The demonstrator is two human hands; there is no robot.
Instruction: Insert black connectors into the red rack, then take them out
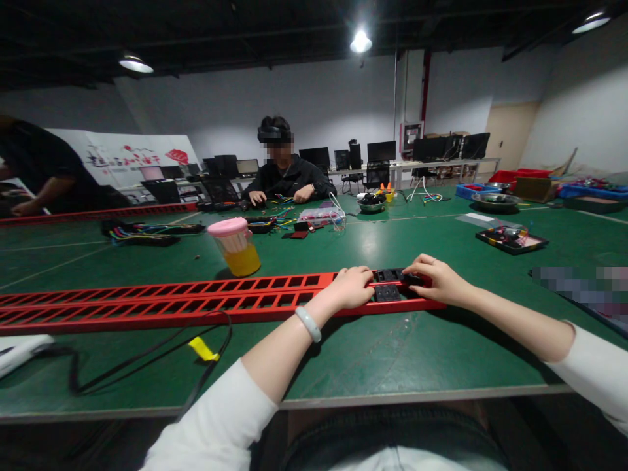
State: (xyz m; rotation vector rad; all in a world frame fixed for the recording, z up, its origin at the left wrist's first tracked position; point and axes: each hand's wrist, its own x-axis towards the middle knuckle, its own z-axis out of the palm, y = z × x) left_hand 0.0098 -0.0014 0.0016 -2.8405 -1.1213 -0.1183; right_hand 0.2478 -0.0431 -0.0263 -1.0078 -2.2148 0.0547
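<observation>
At the right end of the red slotted rail (196, 302), black modules (387, 292) lie between the left hand (350, 288), curled over it, and the right hand (436, 281), pinching the far one.

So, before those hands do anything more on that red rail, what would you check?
1. Left hand resting on the red rail to steady it: ok.
2. Right hand touching the black blocks at the rail's right end: ok.
3. Black blocks fully seated in their slots: cannot tell.
4. Pink-lidded cup upright behind the rail, apart from both hands: ok.
5. Black cable loops up against the rail's front edge and might snag: not ok.
</observation>
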